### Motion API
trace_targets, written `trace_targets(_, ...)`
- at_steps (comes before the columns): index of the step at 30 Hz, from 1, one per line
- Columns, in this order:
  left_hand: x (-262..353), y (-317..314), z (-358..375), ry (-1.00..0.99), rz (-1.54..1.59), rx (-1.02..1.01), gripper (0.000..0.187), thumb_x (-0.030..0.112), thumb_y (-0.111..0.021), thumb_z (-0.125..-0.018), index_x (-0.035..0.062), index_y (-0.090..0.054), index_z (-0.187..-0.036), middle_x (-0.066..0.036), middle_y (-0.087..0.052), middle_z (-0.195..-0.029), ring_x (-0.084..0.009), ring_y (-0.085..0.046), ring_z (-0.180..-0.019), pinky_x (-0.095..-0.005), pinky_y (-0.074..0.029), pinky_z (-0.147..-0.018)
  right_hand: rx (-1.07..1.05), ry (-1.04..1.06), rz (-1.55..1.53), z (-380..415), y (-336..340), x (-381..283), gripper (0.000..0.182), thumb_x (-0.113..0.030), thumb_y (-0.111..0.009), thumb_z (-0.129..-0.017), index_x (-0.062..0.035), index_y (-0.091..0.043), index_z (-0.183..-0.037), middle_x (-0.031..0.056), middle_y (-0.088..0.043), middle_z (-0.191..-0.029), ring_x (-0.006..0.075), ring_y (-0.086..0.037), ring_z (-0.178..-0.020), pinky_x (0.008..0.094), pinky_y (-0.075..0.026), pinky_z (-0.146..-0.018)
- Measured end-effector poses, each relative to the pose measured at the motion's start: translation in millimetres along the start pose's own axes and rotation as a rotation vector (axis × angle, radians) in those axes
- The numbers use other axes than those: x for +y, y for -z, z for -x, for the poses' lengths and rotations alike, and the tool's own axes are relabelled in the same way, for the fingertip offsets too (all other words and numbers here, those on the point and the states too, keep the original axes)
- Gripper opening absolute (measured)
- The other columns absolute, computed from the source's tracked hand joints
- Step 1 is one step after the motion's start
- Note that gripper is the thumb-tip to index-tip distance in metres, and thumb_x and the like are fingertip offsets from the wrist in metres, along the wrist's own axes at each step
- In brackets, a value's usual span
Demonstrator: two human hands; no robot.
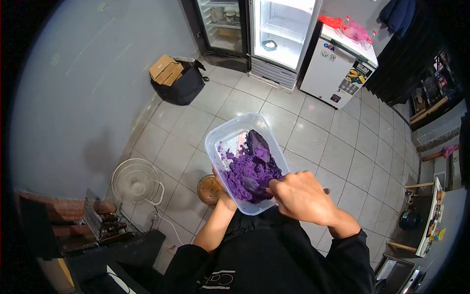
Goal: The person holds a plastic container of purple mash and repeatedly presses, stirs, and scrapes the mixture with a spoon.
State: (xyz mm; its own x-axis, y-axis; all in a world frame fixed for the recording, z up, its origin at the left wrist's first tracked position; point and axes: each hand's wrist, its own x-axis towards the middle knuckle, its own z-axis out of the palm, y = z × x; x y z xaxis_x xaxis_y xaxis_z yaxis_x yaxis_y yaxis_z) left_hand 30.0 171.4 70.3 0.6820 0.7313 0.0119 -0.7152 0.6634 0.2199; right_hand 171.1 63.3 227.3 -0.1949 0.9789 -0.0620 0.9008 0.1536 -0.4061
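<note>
A clear plastic container [214, 147] is tilted in front of my body. Crumbly purple mash [247, 169] fills its lower part, and a larger dark purple chunk [258, 146] lies toward the upper right. My left hand [223, 192] holds the container from its left side and below, with most of its fingers hidden behind the wall. My right hand [301, 196] is closed around a utensil at the lower right rim. The utensil's purple-smeared head [251, 184] rests in the mash, and its handle end sticks out past my hand.
A round stool [209, 190] and a white fan [134, 181] stand on the tiled floor at left. Behind are a black bag with cardboard [178, 88], an open lit fridge [279, 34] and a white freezer [333, 68]. A side table [430, 215] is at right.
</note>
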Motion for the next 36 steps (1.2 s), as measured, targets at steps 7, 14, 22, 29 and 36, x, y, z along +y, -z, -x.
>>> trace_targets(7, 3, 5, 10, -0.031, 0.007, -0.003, 0.069, 0.053, -0.038, -0.094, 0.0085, -0.032, -0.147, -0.014, -0.043, -0.143, -0.0298, -0.045, -0.129, -0.0472, -0.034, -0.11, -0.165, -0.012, 0.04, 10, 32, -2, 0.009, -0.008, -0.064, -0.07, -0.0009, -0.066, -0.076, 0.0206, -0.063, -0.067, 0.0371, -0.065, -0.065, 0.0438, -0.051, -0.057)
trace_targets(14, 8, 9, 15, -0.088, 0.024, -0.007, 0.069, 0.054, -0.037, -0.094, 0.0085, -0.034, -0.146, -0.014, -0.044, -0.143, -0.0306, -0.045, -0.128, -0.0481, -0.034, -0.109, -0.15, 0.057, 0.123, -14, -10, 2, 0.016, -0.011, -0.066, -0.07, -0.0044, -0.068, -0.084, 0.0153, -0.062, -0.063, 0.0344, -0.064, -0.063, 0.0429, -0.049, -0.056)
trace_targets(22, 24, 20, 44, -0.21, 0.032, 0.002, 0.069, 0.055, -0.036, -0.094, 0.0085, -0.035, -0.145, -0.015, -0.045, -0.142, -0.0316, -0.046, -0.128, -0.0492, -0.035, -0.109, -0.057, 0.226, 0.064, -18, 16, -9, 0.009, -0.014, -0.064, -0.078, -0.0052, -0.067, -0.077, 0.0162, -0.057, -0.055, 0.0346, -0.059, -0.056, 0.0413, -0.044, -0.049)
trace_targets(29, 52, 25, 75, -0.441, 0.017, 0.018, 0.07, 0.056, -0.035, -0.094, 0.0084, -0.037, -0.145, -0.015, -0.045, -0.142, -0.0324, -0.046, -0.128, -0.0501, -0.035, -0.109, -0.121, 0.408, 0.07, -60, -20, -40, 0.017, -0.018, -0.064, -0.084, -0.0037, -0.062, -0.075, 0.0172, -0.059, -0.059, 0.0364, -0.06, -0.059, 0.0433, -0.045, -0.053)
trace_targets(36, 88, 31, 131, -0.727, -0.008, 0.07, 0.07, 0.057, -0.034, -0.093, 0.0084, -0.038, -0.144, -0.015, -0.046, -0.141, -0.0332, -0.047, -0.127, -0.051, -0.035, -0.108, -0.202, 0.593, -0.033, -116, -27, -76, 0.019, -0.019, -0.065, -0.086, -0.0025, -0.062, -0.077, 0.0171, -0.061, -0.065, 0.0382, -0.06, -0.063, 0.0443, -0.044, -0.054)
